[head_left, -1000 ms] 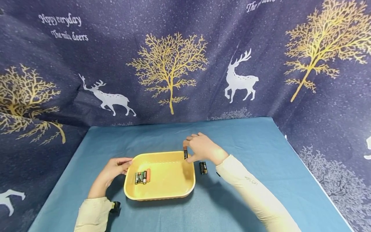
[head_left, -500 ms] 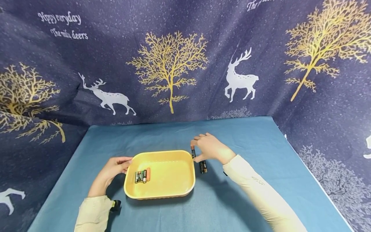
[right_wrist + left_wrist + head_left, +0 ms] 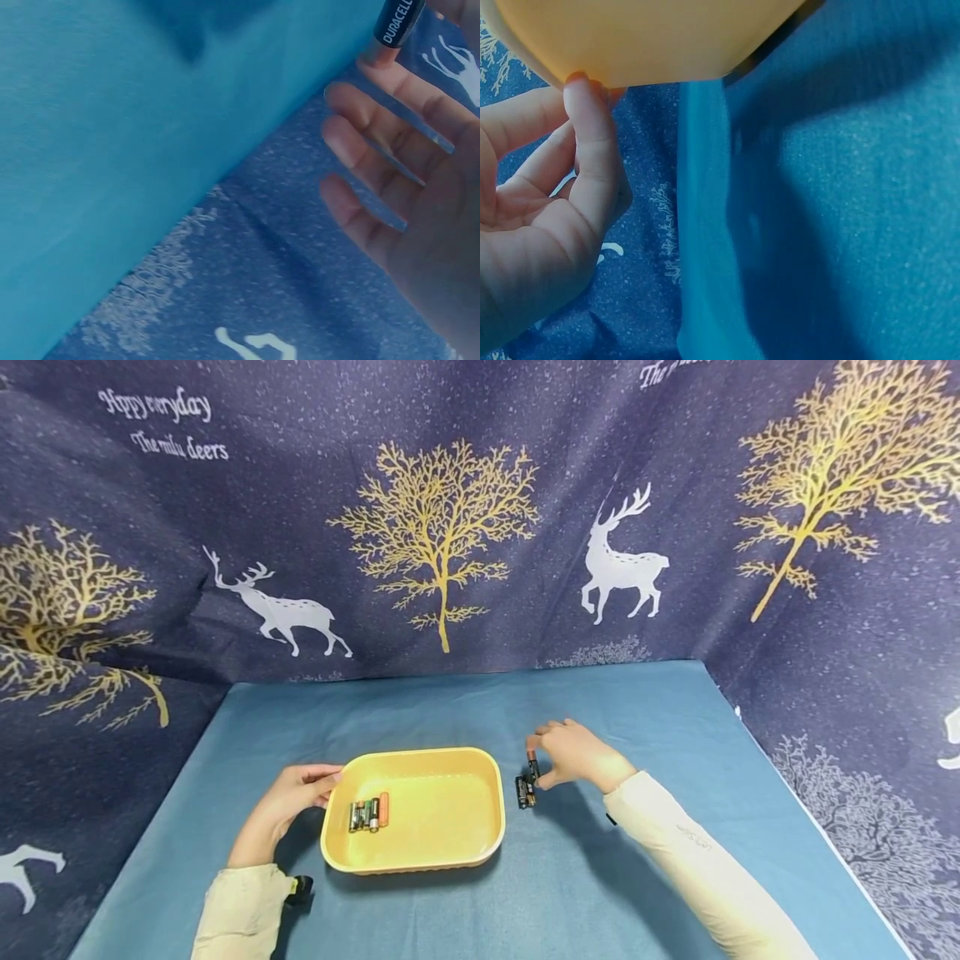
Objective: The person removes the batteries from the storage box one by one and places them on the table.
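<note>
The thumb and forefinger of my right hand [image 3: 576, 755] pinch a black Duracell battery [image 3: 400, 21], its copper-coloured end against my forefinger's tip. My other three fingers are spread out loosely behind it, holding nothing. The battery is to the right of the yellow tray, outside it, right by two dark batteries [image 3: 525, 792] that lie side by side on the bench [image 3: 465, 927]; whether it touches them I can't tell.

My left hand [image 3: 296, 793] grips the yellow tray [image 3: 442, 814], thumb and fingertips closed on the rim at its far left corner. Inside the tray, toward its left end, a row of batteries [image 3: 364, 816] lies closely side by side, dark and green ones, with an orange battery [image 3: 384, 809] at the row's right end.

Cream sleeves cover both my arms, and a small black device [image 3: 298, 893] sits at my left wrist. The bench is covered in blue cloth. Behind it hangs a navy backdrop [image 3: 495, 635] with golden trees [image 3: 445, 552], white deer [image 3: 626, 568] and white lettering [image 3: 168, 403].
</note>
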`<state>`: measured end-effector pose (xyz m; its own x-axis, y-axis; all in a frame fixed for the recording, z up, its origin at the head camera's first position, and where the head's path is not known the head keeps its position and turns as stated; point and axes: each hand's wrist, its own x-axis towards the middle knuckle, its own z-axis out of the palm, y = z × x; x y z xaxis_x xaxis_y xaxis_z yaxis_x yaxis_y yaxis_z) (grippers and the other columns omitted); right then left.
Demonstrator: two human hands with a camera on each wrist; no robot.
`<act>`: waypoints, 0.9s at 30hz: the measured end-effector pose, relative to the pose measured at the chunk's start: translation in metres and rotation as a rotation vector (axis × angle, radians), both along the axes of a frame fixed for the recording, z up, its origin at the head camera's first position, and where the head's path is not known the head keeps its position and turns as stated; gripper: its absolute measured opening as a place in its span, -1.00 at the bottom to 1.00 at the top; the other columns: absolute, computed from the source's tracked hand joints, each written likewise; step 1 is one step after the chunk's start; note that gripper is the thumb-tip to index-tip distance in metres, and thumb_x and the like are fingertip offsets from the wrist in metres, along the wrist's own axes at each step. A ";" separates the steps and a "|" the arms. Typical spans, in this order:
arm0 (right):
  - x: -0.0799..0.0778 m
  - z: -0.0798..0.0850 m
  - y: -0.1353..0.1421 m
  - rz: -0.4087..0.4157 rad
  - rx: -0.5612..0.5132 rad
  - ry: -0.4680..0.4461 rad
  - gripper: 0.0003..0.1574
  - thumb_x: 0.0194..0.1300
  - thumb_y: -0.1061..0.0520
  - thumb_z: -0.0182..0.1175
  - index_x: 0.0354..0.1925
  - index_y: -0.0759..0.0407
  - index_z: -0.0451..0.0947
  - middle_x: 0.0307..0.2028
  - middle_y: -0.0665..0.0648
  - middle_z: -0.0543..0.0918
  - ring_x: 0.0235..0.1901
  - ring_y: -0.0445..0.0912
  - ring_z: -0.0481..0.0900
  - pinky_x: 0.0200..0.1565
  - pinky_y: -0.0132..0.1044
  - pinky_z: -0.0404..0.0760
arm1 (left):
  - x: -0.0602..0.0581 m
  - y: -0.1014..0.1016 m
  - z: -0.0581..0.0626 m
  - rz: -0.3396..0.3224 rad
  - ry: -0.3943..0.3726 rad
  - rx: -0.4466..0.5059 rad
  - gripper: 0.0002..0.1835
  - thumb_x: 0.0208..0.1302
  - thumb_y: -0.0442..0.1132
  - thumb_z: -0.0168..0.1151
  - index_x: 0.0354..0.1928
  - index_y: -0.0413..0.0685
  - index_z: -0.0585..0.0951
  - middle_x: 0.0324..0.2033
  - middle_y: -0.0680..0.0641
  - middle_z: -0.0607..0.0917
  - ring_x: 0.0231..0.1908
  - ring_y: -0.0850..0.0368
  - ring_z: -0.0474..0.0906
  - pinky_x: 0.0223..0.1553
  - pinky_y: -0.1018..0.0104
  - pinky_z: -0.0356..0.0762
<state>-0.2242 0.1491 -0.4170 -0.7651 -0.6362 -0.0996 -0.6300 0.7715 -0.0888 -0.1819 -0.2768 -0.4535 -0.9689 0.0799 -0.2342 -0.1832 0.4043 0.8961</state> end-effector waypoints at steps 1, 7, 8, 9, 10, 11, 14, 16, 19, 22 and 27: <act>0.001 -0.002 0.001 -0.003 0.004 -0.008 -0.41 -0.08 -0.12 0.50 -0.06 0.05 0.64 0.09 0.26 0.58 0.10 0.19 0.49 0.19 0.23 0.31 | 0.000 0.000 0.000 -0.002 0.001 0.000 -0.57 0.38 -0.29 0.14 0.13 -0.53 0.48 -0.19 -0.22 0.71 -0.41 0.15 0.64 -0.34 0.25 0.64; 0.004 -0.015 0.004 -0.002 0.025 -0.012 -0.49 -0.11 -0.15 0.52 -0.18 0.00 0.65 -0.05 0.18 0.64 -0.03 0.11 0.55 0.10 0.13 0.41 | 0.000 0.000 0.001 0.008 0.004 0.001 -0.57 0.38 -0.27 0.15 0.13 -0.52 0.49 -0.22 -0.20 0.72 -0.42 0.13 0.64 -0.35 0.26 0.64; 0.004 -0.017 0.004 0.003 0.027 -0.012 -0.51 -0.11 -0.15 0.52 -0.21 -0.01 0.65 -0.09 0.15 0.65 -0.06 0.09 0.56 0.06 0.10 0.44 | 0.000 0.000 0.001 0.012 0.001 -0.001 -0.56 0.38 -0.27 0.16 0.13 -0.51 0.49 -0.23 -0.19 0.72 -0.43 0.13 0.64 -0.35 0.26 0.64; 0.005 -0.019 0.004 0.004 0.031 -0.017 -0.53 -0.12 -0.16 0.52 -0.23 -0.02 0.65 -0.12 0.12 0.66 -0.08 0.07 0.57 0.04 0.08 0.45 | 0.001 0.001 0.001 0.014 -0.001 -0.003 -0.56 0.37 -0.26 0.16 0.13 -0.51 0.49 -0.23 -0.19 0.72 -0.43 0.13 0.64 -0.35 0.26 0.64; 0.005 -0.021 0.004 0.007 0.036 -0.022 -0.53 -0.12 -0.16 0.53 -0.25 -0.03 0.65 -0.16 0.09 0.67 -0.12 0.06 0.58 0.01 0.06 0.46 | 0.001 0.001 0.001 0.015 -0.005 -0.006 -0.55 0.37 -0.25 0.17 0.14 -0.51 0.48 -0.24 -0.18 0.72 -0.43 0.13 0.64 -0.35 0.26 0.64; 0.006 -0.023 0.004 0.004 0.043 -0.028 -0.54 -0.12 -0.17 0.52 -0.26 -0.04 0.64 -0.17 0.08 0.67 -0.12 0.04 0.58 0.01 0.05 0.47 | 0.001 0.001 0.001 0.017 -0.009 -0.007 -0.55 0.37 -0.25 0.17 0.14 -0.51 0.48 -0.24 -0.17 0.72 -0.43 0.13 0.64 -0.35 0.26 0.64; 0.007 -0.027 0.004 -0.012 0.049 -0.046 -0.54 -0.11 -0.17 0.52 -0.27 -0.04 0.63 -0.18 0.06 0.67 -0.13 0.03 0.59 0.03 0.04 0.46 | 0.002 0.002 0.001 0.020 -0.016 -0.013 -0.54 0.37 -0.23 0.18 0.14 -0.50 0.49 -0.24 -0.17 0.72 -0.43 0.12 0.64 -0.35 0.26 0.64; 0.008 -0.029 0.004 -0.019 0.048 -0.050 -0.54 -0.11 -0.17 0.53 -0.27 -0.04 0.63 -0.19 0.06 0.67 -0.14 0.02 0.59 0.04 0.04 0.46 | 0.002 0.002 0.001 0.020 -0.015 -0.015 -0.54 0.37 -0.22 0.17 0.14 -0.49 0.49 -0.24 -0.17 0.72 -0.43 0.11 0.64 -0.35 0.25 0.64; 0.009 -0.032 0.004 -0.018 0.046 -0.048 -0.52 -0.12 -0.18 0.53 -0.26 -0.03 0.63 -0.20 0.05 0.66 -0.16 0.00 0.60 0.03 0.04 0.46 | 0.002 0.002 0.001 0.022 -0.018 -0.013 -0.55 0.38 -0.23 0.17 0.14 -0.48 0.50 -0.25 -0.16 0.72 -0.43 0.10 0.64 -0.35 0.24 0.64; 0.009 -0.035 0.004 -0.014 0.052 -0.044 -0.52 -0.14 -0.19 0.53 -0.27 -0.04 0.62 -0.23 0.04 0.66 -0.18 -0.01 0.60 0.00 0.02 0.48 | 0.002 0.001 0.000 0.020 -0.022 -0.007 -0.55 0.37 -0.24 0.17 0.14 -0.49 0.49 -0.25 -0.16 0.72 -0.43 0.10 0.64 -0.34 0.23 0.64; 0.008 -0.037 0.004 -0.018 0.054 -0.041 -0.54 -0.15 -0.19 0.54 -0.30 -0.08 0.60 -0.26 0.02 0.66 -0.19 -0.01 0.60 -0.01 0.01 0.48 | 0.002 0.002 -0.001 0.023 -0.012 -0.008 -0.56 0.37 -0.25 0.17 0.13 -0.50 0.49 -0.24 -0.17 0.72 -0.43 0.12 0.64 -0.34 0.23 0.64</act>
<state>-0.2166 0.1526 -0.4537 -0.7712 -0.6150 -0.1645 -0.6123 0.7873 -0.0724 -0.1796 -0.2751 -0.4542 -0.9675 0.0561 -0.2464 -0.2032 0.4069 0.8906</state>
